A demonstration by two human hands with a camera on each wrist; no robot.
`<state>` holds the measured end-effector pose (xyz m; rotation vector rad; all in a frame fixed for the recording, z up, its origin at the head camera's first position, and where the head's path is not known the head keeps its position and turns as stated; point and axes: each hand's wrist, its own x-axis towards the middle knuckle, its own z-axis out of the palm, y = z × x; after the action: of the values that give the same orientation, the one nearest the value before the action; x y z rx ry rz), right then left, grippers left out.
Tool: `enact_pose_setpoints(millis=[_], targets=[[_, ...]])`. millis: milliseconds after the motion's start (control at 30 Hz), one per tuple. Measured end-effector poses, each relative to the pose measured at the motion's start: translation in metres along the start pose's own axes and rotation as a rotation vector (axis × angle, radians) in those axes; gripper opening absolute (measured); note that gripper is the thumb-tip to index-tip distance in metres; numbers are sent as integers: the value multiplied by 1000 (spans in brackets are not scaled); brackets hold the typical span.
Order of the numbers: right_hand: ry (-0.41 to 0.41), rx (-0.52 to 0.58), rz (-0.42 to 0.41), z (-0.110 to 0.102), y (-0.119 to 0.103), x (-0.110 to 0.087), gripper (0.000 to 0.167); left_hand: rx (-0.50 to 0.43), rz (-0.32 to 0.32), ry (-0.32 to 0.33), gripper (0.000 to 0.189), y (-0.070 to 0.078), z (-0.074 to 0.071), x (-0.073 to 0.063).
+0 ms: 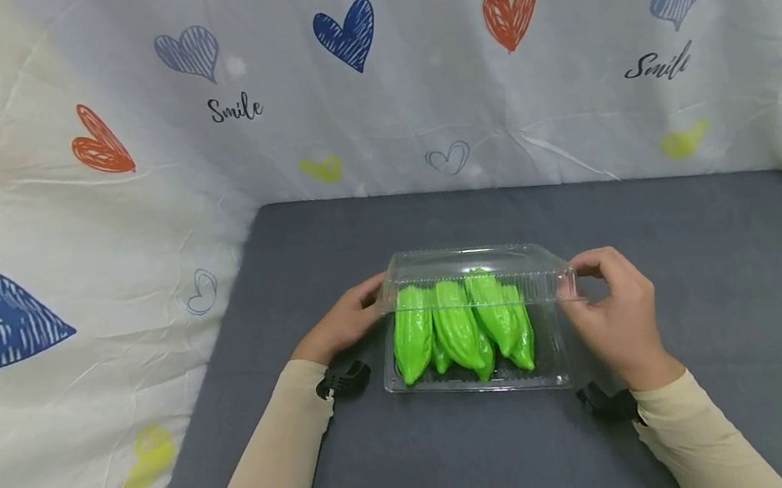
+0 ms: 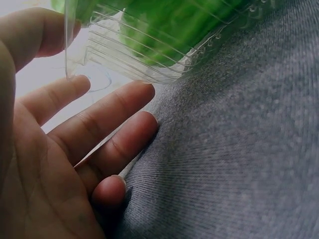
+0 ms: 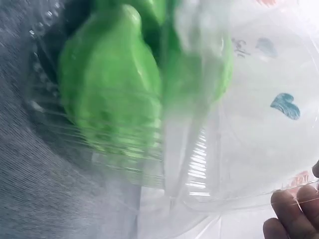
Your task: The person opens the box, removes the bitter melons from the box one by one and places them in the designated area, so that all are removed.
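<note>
A clear plastic clamshell box (image 1: 481, 387) lies on the grey cloth, its hinged lid (image 1: 469, 258) raised at a tilt over the back part. Several bright green, ridged, pointed bitter melons (image 1: 456, 327) fill the tray. At the lid's left end, my left hand (image 1: 352, 317) holds the edge between thumb and index finger; its other fingers (image 2: 112, 107) spread below the plastic in the left wrist view. My right hand (image 1: 622, 319) pinches the lid's right front corner. Only a few right fingertips (image 3: 294, 211) show in the right wrist view, at the lid's edge.
Grey cloth (image 1: 455, 470) covers the table. A white curtain (image 1: 443, 84) printed with hearts and "Smile" hangs behind it and along the left side. Black wrist straps (image 1: 345, 380) sit over the beige sleeves (image 1: 266, 473).
</note>
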<state>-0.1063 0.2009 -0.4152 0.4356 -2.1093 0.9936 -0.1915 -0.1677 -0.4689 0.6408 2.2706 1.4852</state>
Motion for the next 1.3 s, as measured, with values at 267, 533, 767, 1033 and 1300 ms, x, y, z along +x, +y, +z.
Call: enact_pose_setpoints(millis=[267,533,767,1033,1300], targets=[[-21,-41,73,3,2,11,15,17,-27,12,61,-1,1,-1],[-112,-67,111,-3,-6,27,15,51,-95,62,58,1,2,0],[-124,-42,152,-3,-5,37,16,51,-88,47,57,2,3,1],[-142,-47,222,-2,-1,46,17,41,-89,30,58,3,3,3],[-186,-61,314,3,0,58,17,47,-71,42,57,2,3,4]])
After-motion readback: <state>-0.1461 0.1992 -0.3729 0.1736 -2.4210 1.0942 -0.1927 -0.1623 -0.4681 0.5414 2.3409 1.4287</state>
